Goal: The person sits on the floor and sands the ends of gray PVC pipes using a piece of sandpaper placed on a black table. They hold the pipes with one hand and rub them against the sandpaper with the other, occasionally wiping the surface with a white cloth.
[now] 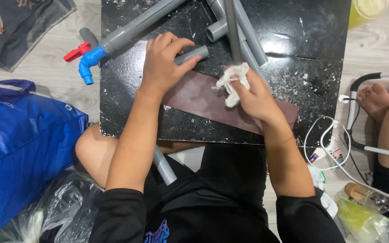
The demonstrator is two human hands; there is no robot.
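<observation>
A blue bag (19, 148) fills the floor at far left, clear plastic (55, 207) below it. A blue tap (88, 60) with a red handle juts past the left edge of the black board (302, 45), joined to a long grey pipe (136, 24). The left hand (163, 63) is closed around a short pipe piece (193, 54), pressing it onto the board just above a brown sheet (203, 96). The right hand (253, 96) pinches a white rag (231, 81) against another pipe (232, 31). The board's right half lies bare. Beyond its right edge, white cables (327, 144) and another person's foot (377, 99) crowd the floor.
</observation>
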